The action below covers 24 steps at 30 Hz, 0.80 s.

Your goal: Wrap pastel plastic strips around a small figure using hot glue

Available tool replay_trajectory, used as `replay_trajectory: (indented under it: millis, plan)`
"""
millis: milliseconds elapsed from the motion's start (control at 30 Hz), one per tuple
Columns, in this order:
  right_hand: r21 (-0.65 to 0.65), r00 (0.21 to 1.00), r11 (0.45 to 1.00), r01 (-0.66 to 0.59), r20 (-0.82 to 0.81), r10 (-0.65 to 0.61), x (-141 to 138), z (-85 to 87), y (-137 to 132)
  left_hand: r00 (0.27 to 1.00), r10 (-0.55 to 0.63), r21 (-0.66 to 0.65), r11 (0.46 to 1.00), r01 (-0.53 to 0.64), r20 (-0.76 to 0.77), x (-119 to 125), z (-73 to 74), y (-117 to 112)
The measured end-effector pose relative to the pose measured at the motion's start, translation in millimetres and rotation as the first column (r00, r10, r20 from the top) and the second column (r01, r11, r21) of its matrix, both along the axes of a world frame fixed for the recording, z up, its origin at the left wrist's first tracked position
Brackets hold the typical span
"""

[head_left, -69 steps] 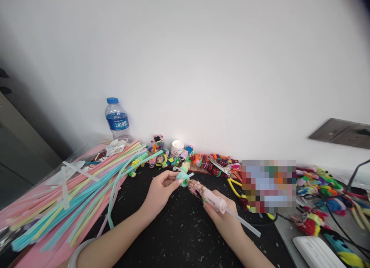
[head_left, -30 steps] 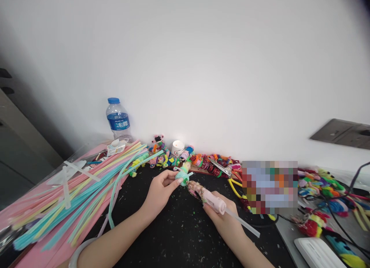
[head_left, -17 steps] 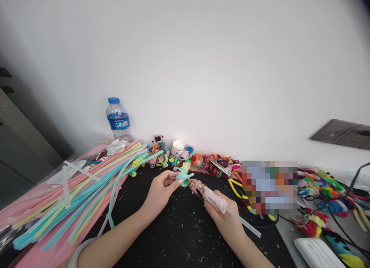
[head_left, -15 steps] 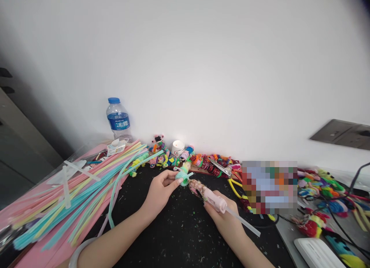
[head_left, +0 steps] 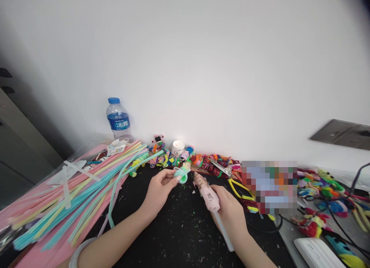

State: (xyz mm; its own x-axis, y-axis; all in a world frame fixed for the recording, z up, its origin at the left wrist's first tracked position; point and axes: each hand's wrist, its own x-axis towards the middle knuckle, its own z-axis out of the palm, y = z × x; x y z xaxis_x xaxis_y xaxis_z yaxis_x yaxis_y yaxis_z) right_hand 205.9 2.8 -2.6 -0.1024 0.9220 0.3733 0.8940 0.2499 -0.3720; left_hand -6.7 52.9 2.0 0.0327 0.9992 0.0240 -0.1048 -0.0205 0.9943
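Note:
Between thumb and fingers, my left hand (head_left: 162, 186) pinches a small mint-green pipe-cleaner figure (head_left: 182, 177), its coiled hollow end facing me and a pale yellow part behind. My right hand (head_left: 229, 210) is wrapped round a pink hot glue gun (head_left: 209, 196). Its nozzle end is brownish and crusted, pointing up and left, a short gap from the green coil. A translucent glue stick (head_left: 224, 231) sticks out of the gun's rear toward me. The trigger and the fingers beneath the gun are hidden.
Pastel pipe cleaners (head_left: 86, 195) spread over the left side. A water bottle (head_left: 118, 119) and a paper cup (head_left: 178, 148) stand by the wall. Scissors (head_left: 221, 168) lie behind the glue gun among finished pipe-cleaner pieces (head_left: 205, 163). A black cable (head_left: 268, 231) and a white box (head_left: 316, 250) are at right.
The glue gun has drawn back from the green coil and turned, its rear and glue stick swinging toward me. My left hand has tilted the coil slightly, so its hollow end faces me.

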Motion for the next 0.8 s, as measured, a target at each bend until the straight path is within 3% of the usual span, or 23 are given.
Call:
replay_trajectory:
  millis: [133,233,400,567,667,800]
  plan:
    - [-0.016,0.986,1.000,-0.002,0.169,0.004,-5,4.6,0,0.999,0.006,0.055,0.998,-0.004,-0.032,1,0.6,-1]
    - [0.011,0.980,1.000,0.002,0.201,-0.004,-8,6.8,-2,0.997,-0.010,0.082,0.996,0.016,-0.075,1,2.9,-3]
    - [0.173,0.985,0.974,-0.147,0.112,0.128,-6,11.5,-6,0.980,-0.075,0.159,0.982,0.105,-0.183,4,7.0,-13]
    - [0.367,0.940,0.867,-0.337,0.083,0.331,-6,12.9,-11,0.930,-0.099,0.355,0.906,0.231,-0.353,6,6.8,-23]
    - [0.406,0.924,0.837,-0.368,0.054,0.380,-6,11.5,-12,0.903,-0.086,0.406,0.873,0.272,-0.421,6,5.9,-25]
    - [0.396,0.926,0.849,-0.350,0.011,0.377,-5,9.7,-10,0.891,-0.102,0.419,0.855,0.306,-0.443,5,5.4,-25]
